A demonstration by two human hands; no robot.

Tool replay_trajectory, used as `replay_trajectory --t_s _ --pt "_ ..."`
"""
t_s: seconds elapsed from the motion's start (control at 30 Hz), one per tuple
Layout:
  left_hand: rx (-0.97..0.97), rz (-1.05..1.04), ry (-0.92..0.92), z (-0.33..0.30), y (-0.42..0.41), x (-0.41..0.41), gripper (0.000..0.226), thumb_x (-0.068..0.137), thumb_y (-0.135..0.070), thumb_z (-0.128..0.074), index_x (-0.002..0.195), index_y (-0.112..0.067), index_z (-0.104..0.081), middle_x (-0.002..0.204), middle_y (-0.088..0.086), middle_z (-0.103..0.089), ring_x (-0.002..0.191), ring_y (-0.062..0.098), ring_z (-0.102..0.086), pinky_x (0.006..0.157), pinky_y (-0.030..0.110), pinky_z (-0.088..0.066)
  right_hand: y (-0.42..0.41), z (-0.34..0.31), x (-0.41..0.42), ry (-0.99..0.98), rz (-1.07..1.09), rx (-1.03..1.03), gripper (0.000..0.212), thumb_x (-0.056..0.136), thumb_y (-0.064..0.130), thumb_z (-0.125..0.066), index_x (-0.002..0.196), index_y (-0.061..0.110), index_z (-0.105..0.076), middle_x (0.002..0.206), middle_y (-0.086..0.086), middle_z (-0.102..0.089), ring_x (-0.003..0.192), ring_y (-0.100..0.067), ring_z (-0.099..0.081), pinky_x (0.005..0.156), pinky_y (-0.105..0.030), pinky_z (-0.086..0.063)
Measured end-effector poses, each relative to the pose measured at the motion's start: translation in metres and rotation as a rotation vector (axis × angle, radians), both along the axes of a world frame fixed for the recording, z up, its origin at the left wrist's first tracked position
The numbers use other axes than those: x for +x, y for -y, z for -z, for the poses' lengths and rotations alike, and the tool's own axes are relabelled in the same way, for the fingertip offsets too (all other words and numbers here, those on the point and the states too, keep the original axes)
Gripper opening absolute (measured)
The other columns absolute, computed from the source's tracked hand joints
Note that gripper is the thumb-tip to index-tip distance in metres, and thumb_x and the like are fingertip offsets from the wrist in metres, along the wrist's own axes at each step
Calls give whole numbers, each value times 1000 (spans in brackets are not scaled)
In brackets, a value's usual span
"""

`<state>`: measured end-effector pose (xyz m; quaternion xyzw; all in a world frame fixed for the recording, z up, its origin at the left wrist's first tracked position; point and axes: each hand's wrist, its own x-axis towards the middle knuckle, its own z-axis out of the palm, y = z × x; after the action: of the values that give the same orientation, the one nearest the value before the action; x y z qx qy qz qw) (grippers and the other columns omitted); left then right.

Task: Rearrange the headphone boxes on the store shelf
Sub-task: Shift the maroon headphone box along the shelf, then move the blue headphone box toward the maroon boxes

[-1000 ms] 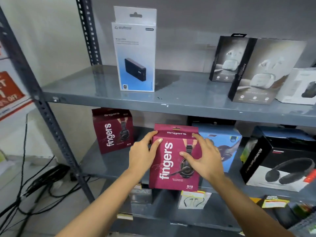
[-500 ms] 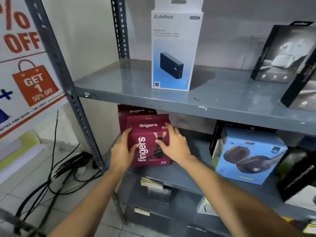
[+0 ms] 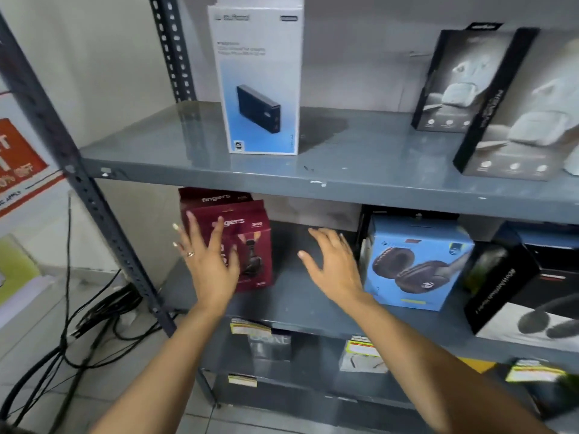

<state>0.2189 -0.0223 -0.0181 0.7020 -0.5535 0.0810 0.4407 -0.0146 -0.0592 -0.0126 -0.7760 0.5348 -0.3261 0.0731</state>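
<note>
Left hand point(image 3: 208, 261) spread before front maroon box point(image 3: 250, 245) — right hand point(image 3: 335, 264) spread, empty.

Front maroon "fingers" headphone box point(image 3: 250, 245): upright on the middle shelf point(image 3: 297, 305) at its 9 o'clock end, printed face forward, headset picture visible. Second maroon "fingers" box point(image 3: 206, 198): directly behind it at 11 o'clock, only its top showing. Blue headphone box point(image 3: 416, 261): upright, well apart at 3 o'clock of the maroon pair. Black headphone box point(image 3: 513, 296): tilted, just beside the blue box, at its 3 o'clock.
</note>
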Motion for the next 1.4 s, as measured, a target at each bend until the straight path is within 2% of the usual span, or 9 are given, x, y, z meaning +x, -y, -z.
replay_trajectory --t_s 0.17,0.3,0.4,0.5,0.7,0.9,1.13,1.23,1.4 --pt "41 349 42 -10 30 -98 48 92 -33 -61 136 -14 -56 155 22 -35 148 48 -11 119 59 -9 -16 1 -100 62 313 -268 44 90 36 -56 123 9 -67 124 -15 -65 114 -37 -59 102 -44 -41" --pt "358 679 -171 -5 45 -177 74 90 -53 -58 151 -20 -34 159 14 -33 149 37 -22 122 47 -16 -14 -1 -165 26 522 -128 52 90 36 -64 137 14 -60 146 -27 -46 134 -46 -43 108 -55 -39" --pt "556 818 -305 -11 47 -221 84 94 -42 -58 157 -18 -7 157 9 -36 142 31 -39 111 30 -31 -7 -5 -196 49 550 70 59 93 35 -68 147 20 -50 153 -30 -33 136 -51 -41 109 -53 -41" --pt "601 799 -446 -15 52 -247 84 97 -37 -56 157 -17 -1 147 6 -51 132 26 -50 96 20 -35 -1 -7 -210 152 488 182 58 96 35 -65 149 25 -47 148 -24 -34 119 -44 -58 100 -40 -48" --pt "506 646 -386 -22 65 -246 30 97 -29 -57 113 -4 -65 100 10 -72 88 26 -63 70 28 -40 -1 -20 -213 452 538 212 47 87 21 -78 132 23 -66 124 -16 -49 111 -34 -62 91 -23 -40" --pt "526 598 -275 -41 54 -215 59 87 -59 -55 89 -1 -66 79 15 -72 74 34 -67 75 39 -57 -11 -32 -211 421 505 186 46 80 38 -82 124 30 -71 123 -14 -59 113 -32 -62 103 -40 -49" --pt "536 511 -222 -68 26 -182 50 93 -47 -59 66 -5 -53 63 5 -62 61 17 -68 66 32 -49 -18 -56 -192 372 385 206 44 78 42 -82 119 28 -73 120 -3 -74 122 -24 -60 100 -33 -45" --pt "527 410 -261 -68 16 -163 50 91 -51 -59 81 -2 -65 62 5 -56 60 22 -58 60 32 -40 -15 -63 -170 346 316 222 44 80 41 -82 121 27 -73 123 -1 -74 123 -25 -61 104 -38 -46" --pt "416 278 -397 -60 3 -121 44 87 -49 -66 113 -13 -70 103 7 -74 101 28 -68 88 39 -52 6 -64 -119 212 186 284 45 84 33 -78 128 25 -69 130 -2 -71 125 -27 -60 104 -33 -45"
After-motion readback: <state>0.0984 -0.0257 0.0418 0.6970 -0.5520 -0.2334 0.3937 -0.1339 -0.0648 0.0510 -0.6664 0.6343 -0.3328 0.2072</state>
